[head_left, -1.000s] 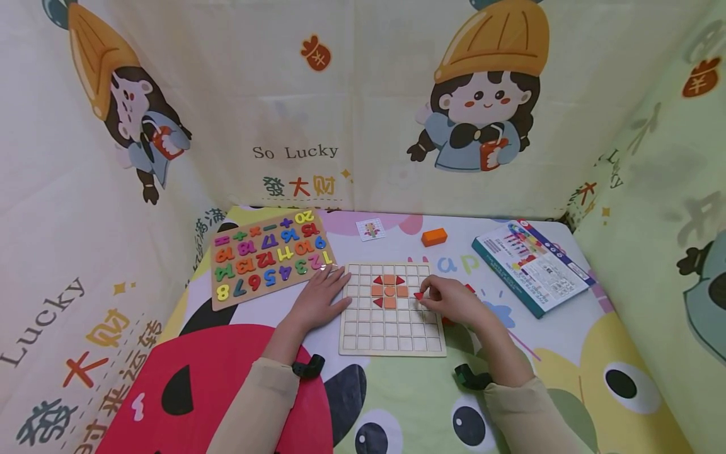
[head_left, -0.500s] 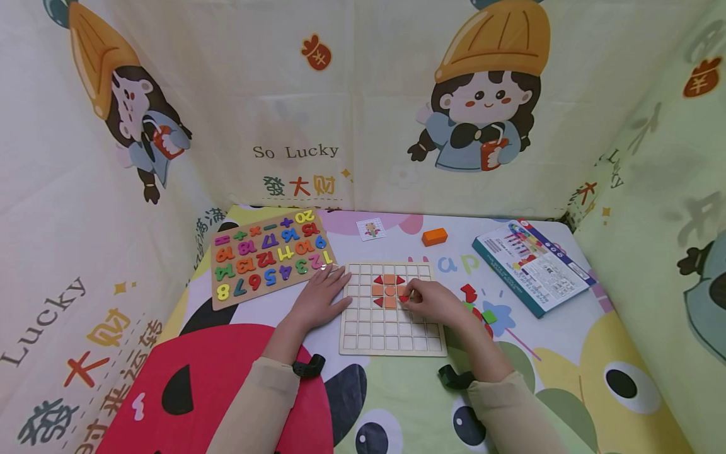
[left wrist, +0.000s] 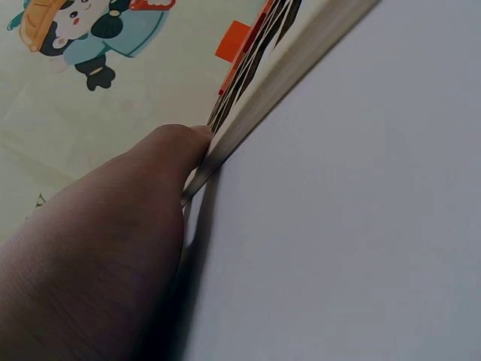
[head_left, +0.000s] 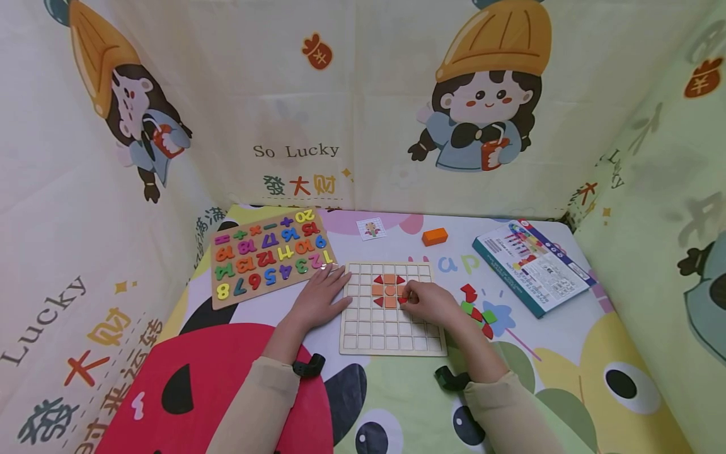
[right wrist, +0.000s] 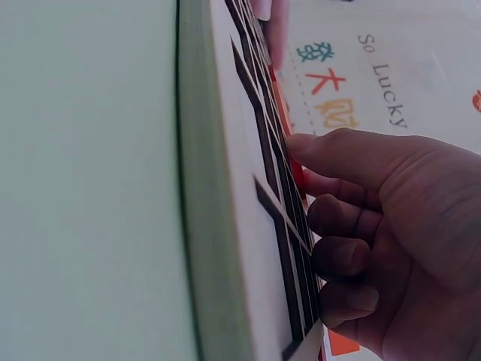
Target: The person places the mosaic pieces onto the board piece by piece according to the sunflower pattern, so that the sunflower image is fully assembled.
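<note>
Red triangles and orange squares dot a pale gridded board.

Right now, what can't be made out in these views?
- Head: full outline of the pinched red piece, covered by the right hand.
- Head: cells of the grid board beneath that hand.
- Head: fine print on the box, too small.
- Left wrist: the grid board's face, seen nearly edge-on.
</note>
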Motion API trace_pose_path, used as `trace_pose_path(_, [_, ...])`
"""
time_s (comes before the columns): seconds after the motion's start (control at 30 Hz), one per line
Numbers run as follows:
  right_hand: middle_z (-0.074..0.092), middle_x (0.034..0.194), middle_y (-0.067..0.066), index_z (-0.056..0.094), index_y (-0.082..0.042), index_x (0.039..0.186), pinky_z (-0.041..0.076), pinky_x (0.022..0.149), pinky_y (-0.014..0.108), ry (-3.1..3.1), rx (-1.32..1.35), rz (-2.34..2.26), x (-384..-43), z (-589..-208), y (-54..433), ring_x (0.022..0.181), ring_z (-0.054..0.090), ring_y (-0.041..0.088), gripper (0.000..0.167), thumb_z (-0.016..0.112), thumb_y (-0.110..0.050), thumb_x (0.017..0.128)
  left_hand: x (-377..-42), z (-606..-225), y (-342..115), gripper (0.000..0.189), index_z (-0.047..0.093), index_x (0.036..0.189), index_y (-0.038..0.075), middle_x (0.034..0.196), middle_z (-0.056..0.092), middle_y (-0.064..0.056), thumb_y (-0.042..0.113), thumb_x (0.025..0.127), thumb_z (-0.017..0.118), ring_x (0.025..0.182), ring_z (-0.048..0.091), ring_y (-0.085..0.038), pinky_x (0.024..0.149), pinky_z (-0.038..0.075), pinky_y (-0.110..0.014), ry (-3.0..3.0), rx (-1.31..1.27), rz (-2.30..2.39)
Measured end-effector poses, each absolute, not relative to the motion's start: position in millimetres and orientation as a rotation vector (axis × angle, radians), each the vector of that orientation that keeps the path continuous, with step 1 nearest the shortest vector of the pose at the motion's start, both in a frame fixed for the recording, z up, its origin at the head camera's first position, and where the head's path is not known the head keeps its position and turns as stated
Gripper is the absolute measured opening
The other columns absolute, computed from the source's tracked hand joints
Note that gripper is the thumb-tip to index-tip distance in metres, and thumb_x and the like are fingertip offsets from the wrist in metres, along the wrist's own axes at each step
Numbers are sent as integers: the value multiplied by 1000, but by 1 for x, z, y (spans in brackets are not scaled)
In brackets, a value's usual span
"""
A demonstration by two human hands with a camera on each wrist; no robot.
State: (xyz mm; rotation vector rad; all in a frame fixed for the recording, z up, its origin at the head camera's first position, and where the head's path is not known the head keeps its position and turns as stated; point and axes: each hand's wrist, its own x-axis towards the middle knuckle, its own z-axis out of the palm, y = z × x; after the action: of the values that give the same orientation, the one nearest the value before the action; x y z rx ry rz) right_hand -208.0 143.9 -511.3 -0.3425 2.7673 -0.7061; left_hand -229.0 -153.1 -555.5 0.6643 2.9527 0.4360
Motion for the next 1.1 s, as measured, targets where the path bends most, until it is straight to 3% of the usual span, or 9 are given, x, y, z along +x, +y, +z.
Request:
trace_pose_path(0.33, [58,77,-3,63,-21,99,44,64,28,2766,-329,-701,-207,-511,144,74,53,15,23,77,-34,86,-229,-555,-153,71,24,157,32,166,19,8,62,97,45,156,1,-20,127,7,-45,2936,673,433])
trace_pose_path(0.53, [58,79,-2,64,-24,101,45,62,29,2758,-312,-766,-208,-504,155,75,54,16,17,72,-34,89,-228,-554,-153,70,26,157,31,166,21,7,60,97,47,156,3,-22,127,8,-46,2944,674,450])
trace_pose_path(0.8, [58,81,2,63,-19,109,43,61,30,2763,-315,-791,-210,-491,196,72,53,18,19,66,-31,95,-229,-555,-153,70,26,157,30,166,22,7,60,97,46,156,4,-22,127,10,-47,2955,685,444])
trace_pose_path(1.1, [63,93,3,63,-19,115,47,70,29,2745,-178,-812,-205,-488,251,85,55,21,23,62,-33,97,-229,-556,-154,71,25,157,30,165,22,7,61,96,47,156,4,-22,126,10,-48,2959,689,439])
